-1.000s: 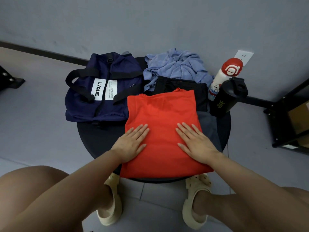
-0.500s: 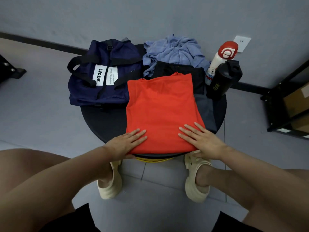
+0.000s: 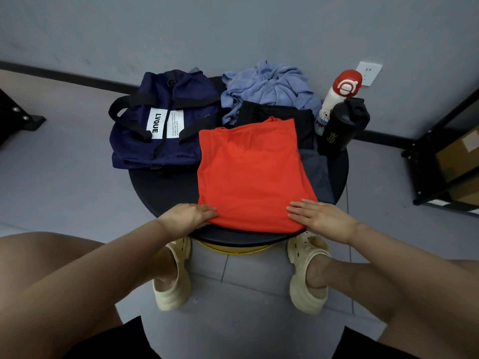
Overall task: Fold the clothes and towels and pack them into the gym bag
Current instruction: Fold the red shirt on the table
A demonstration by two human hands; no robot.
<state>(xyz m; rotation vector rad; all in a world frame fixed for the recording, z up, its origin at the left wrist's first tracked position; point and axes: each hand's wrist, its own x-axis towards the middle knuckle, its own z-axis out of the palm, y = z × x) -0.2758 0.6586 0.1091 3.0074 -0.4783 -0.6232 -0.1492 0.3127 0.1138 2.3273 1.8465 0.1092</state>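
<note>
**Red shirt mid-fold, both hands at near hem**

Red shirt lies flat on round black surface, partly folded into a rectangle. Left hand and right hand lie flat, fingers straight, on its near corners, holding nothing. Gym bag sits far left, looks closed. Blue towel crumpled behind; black garment under shirt. Step: folding shirt. Next likely: pinch near hem, fold it away toward collar; bag needs opening before packing.
</note>
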